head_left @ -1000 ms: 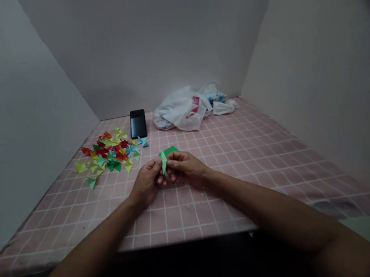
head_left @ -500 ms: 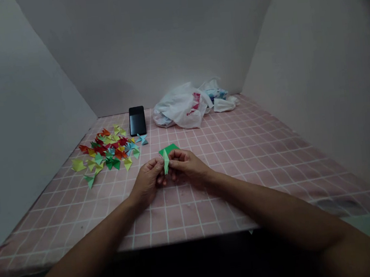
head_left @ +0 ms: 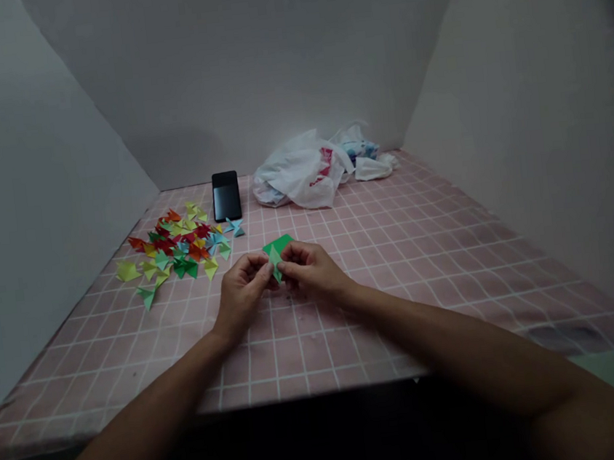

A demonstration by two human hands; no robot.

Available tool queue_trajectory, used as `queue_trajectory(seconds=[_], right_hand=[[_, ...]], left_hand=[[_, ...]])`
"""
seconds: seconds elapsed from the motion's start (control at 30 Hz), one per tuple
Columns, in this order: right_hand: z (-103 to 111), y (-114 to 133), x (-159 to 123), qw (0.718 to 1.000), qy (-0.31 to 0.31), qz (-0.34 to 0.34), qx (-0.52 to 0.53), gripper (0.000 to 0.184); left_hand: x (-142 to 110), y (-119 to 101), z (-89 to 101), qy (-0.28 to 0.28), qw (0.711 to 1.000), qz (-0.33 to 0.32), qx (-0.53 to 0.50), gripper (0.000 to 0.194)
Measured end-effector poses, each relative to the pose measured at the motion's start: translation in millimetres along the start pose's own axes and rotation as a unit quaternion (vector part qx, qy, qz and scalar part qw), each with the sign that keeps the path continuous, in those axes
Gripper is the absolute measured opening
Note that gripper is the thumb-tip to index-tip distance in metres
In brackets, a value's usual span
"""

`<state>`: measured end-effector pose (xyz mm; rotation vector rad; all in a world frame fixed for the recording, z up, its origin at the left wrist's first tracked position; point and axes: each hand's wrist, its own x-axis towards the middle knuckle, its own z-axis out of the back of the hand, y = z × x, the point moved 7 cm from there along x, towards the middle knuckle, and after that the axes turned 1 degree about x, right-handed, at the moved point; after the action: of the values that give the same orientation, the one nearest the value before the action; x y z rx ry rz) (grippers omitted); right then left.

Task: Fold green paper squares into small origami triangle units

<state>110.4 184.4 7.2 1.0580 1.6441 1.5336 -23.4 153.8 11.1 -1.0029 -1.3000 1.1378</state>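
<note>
- Two pinches: left hand (head_left: 241, 289) and right hand (head_left: 316, 273), nearly closed, grip the pale-green folded paper (head_left: 276, 262) from opposite sides, seemingly steadying it.
- I see it just before the green paper (head_left: 278, 244), probably placed within reach.

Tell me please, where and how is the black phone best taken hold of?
Probably across the two long edges of the black phone, coming from the front and above: it is narrow, its front faces this way, and a blue folded paper lies near its lower end.
</note>
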Motion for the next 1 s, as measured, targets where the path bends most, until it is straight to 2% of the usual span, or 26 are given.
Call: queue_trajectory(seconds=[0.17, 0.37, 0.53, 0.67, 0.83, 0.93, 1.0], right_hand=[[-0.8, -2.8, 2.1, 1.000, 0.017, -0.011, 0.023, 0.017], [-1.8, -6.2, 3.2, 0.999, 0.004, 0.000, 0.045, 0.017], [-2.8, -3.6, 3.7, 0.997, 0.012, 0.038, 0.071, 0.017], [-3.2, -1.1, 3.7, 0.996, 0.024, 0.061, 0.060, 0.007], [-2.8, 6.8, 0.0, 0.994, 0.020, 0.103, -0.011, 0.006], [-4.3, 10.9, -2.8, 0.991, 0.020, 0.120, -0.051, 0.006], [-4.9, 11.0, -3.0, 0.993, 0.027, 0.113, -0.030, 0.003]], left_hand=[[-0.4, 0.5, 1.4, -0.009, 1.000, 0.018, -0.017, 0.025], [0.3, 0.3, -1.1, -0.003, 1.000, 0.018, -0.016, 0.030], [-1.9, 1.9, -0.7, 0.005, 0.998, 0.042, -0.050, 0.024], [-2.4, 4.7, 0.3, 0.005, 0.995, 0.051, -0.083, 0.019], [-1.2, 4.7, 1.3, -0.012, 0.993, 0.041, -0.111, 0.016], [-1.4, -0.9, 2.2, -0.027, 0.996, 0.021, -0.082, 0.021], [-1.8, -7.6, 4.2, -0.044, 0.998, -0.012, -0.047, 0.021]])
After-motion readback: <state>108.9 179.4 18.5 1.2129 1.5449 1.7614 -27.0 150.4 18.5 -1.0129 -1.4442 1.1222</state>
